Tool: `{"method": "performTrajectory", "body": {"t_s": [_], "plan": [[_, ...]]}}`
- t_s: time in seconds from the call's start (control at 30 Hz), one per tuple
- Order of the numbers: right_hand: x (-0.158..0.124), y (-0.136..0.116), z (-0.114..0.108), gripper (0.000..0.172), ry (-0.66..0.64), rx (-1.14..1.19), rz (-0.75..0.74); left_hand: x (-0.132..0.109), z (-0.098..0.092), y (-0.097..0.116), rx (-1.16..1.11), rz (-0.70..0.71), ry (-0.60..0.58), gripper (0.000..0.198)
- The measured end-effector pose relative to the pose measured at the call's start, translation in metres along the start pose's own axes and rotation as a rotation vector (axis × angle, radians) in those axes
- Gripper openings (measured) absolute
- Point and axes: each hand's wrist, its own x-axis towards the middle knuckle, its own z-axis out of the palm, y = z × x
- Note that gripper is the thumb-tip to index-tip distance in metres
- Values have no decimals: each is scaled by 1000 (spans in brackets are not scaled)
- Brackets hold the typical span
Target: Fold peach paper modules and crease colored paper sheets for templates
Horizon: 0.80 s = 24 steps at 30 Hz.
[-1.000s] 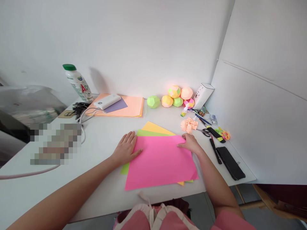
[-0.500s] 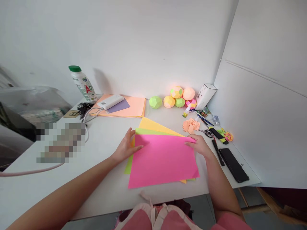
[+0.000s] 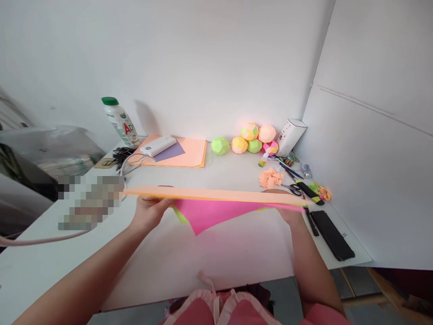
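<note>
Several coloured paper sheets (image 3: 216, 214) are raised off the white table, seen nearly edge-on. Pink is the largest part showing underneath; a peach-orange band runs along the upper edge, and bits of green stick out. My left hand (image 3: 152, 210) grips the sheets near their left end, thumb on the near side and fingers partly hidden behind. At the other end my right hand (image 3: 282, 205) holds them too, its fingers mostly covered by the paper. The lower pink corner hangs down between my hands.
Faceted paper balls (image 3: 250, 140) line the wall beside a white box (image 3: 291, 135). Folded peach pieces (image 3: 270, 178), scissors (image 3: 293, 188), a cutter (image 3: 309, 192) and a black phone (image 3: 332, 234) lie right. A power bank (image 3: 158, 146) tops peach sheets; a bottle (image 3: 121, 122) stands left.
The sheets, which lay fanned out on the table with pink on top, have been lifted and tipped up. My left hand has moved left; both hands still hold the paper.
</note>
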Motion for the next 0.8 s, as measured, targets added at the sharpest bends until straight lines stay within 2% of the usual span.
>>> {"method": "performTrajectory", "body": {"t_s": [0.13, 0.23, 0.33, 0.43, 0.53, 0.73, 0.8], "plan": [[-4, -5, 12, 27, 31, -61, -14, -3, 7, -1, -89, 52, 173, 35], [-6, -6, 20, 22, -18, -166, 23, -6, 7, -1, -105, 72, 257, 34], [-8, 1, 27, 38, -39, -212, 88, -3, 2, -4, -102, 89, 258, 31], [-7, 11, 35, 48, -42, -222, 118, 5, -4, -8, -62, 48, 94, 38], [-5, 18, 41, 39, -70, -229, 122, 15, -5, -8, -10, -54, -109, 49], [-4, 19, 46, 36, -22, -143, 198, 21, -1, -1, 33, -233, -336, 62], [-4, 18, 48, 37, 8, -117, 208, 20, 0, 0, 24, -253, -398, 63]]}}
